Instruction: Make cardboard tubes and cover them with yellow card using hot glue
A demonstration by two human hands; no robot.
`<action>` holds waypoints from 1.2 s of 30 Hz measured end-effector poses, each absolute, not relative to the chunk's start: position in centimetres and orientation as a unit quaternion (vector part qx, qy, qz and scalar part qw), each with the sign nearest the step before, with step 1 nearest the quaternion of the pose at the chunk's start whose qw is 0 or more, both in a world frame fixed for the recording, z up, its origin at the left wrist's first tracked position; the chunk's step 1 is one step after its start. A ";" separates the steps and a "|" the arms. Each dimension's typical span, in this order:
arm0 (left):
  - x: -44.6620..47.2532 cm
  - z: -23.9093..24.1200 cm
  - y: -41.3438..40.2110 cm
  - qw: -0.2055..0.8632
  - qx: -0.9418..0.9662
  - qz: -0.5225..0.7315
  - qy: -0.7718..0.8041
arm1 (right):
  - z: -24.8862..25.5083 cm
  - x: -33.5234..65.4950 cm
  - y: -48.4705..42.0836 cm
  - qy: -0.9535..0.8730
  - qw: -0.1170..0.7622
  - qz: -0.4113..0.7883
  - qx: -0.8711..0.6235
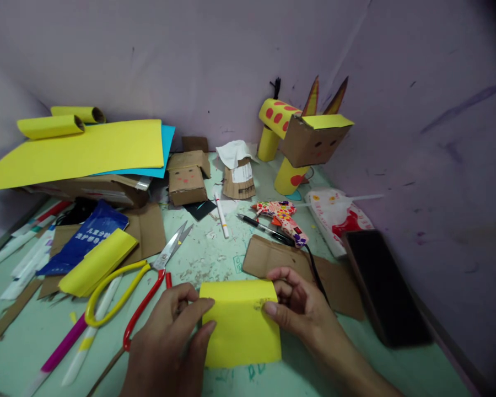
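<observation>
A piece of yellow paper (pixel 242 336) is held low over the table between my two hands, its top edge curved over. My left hand (pixel 176 331) pinches its left edge, thumb in front. At the upper right corner, my right hand (pixel 300 309) grips it with the thumb on the front, beside a dark smudge. What lies behind the paper is hidden. Left of my left hand lie scissors (pixel 161 267) with one yellow and one red handle, blades apart. Past my right hand is a flat brown cardboard piece (pixel 273 258).
A patterned glue gun (pixel 283 218), a black pen (pixel 267 229) and a phone (pixel 384 286) lie to the right. A yellow cardboard animal (pixel 314 140) stands behind. Yellow sheets (pixel 95 149) sit on a box at left, near a blue packet (pixel 86 237) and a yellow tube (pixel 99 262).
</observation>
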State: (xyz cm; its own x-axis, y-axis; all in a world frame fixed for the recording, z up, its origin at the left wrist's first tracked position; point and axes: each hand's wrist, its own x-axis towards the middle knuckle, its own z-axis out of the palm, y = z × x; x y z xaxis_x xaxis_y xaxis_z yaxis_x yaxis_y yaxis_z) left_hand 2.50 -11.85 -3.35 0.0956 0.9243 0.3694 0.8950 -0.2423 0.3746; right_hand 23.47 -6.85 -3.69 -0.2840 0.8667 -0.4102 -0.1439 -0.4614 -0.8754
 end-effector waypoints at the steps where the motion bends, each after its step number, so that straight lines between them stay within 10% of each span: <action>1: 2.5 -3.3 -11.8 0.023 0.742 0.272 0.613 | -3.7 23.5 -6.9 -0.376 0.357 0.710 -0.477; 36: 2.6 -3.5 -12.2 0.016 0.782 0.312 0.539 | -4.7 24.0 -6.9 -0.364 0.380 0.686 -0.503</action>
State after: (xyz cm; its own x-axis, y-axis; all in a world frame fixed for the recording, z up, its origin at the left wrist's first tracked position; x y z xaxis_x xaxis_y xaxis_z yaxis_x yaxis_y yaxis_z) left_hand 2.56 -12.18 -3.52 0.2248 0.8528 0.4714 0.8328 -0.4193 0.3615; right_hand 24.02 -6.91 -4.69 -0.2052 0.8871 -0.4135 -0.1539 -0.4465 -0.8815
